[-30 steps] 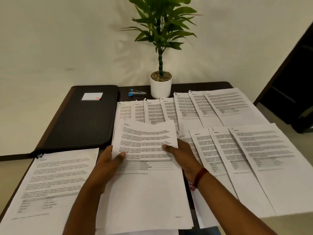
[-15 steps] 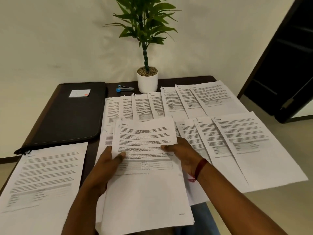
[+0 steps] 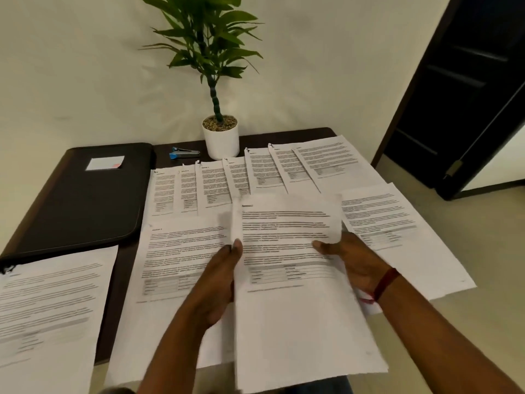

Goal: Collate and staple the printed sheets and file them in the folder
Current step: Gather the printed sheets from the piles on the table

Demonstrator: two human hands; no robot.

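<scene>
Hands: left hand (image 3: pixel 218 275) pinches the near-left edge of a sheet (image 3: pixel 298 294), thumb on top; right hand (image 3: pixel 350 261) grips its right edge, fingers curled beneath.
Sheet: lifted clear of the desk, carried rightward from where it sat a second ago.
Uncovered: another printed page (image 3: pixel 181 260) now lies exposed at centre, flat on the desk.
Spread: overlapping pages (image 3: pixel 227 180) fan along the far row; one more page (image 3: pixel 48 302) lies near left.
Stapler: blue stapler (image 3: pixel 184 153) untouched beside the plant pot (image 3: pixel 221 140).
Folder: black folder (image 3: pixel 82 200) closed, far left.
Progress: collating apparently under way; stapling and filing not yet begun.
</scene>
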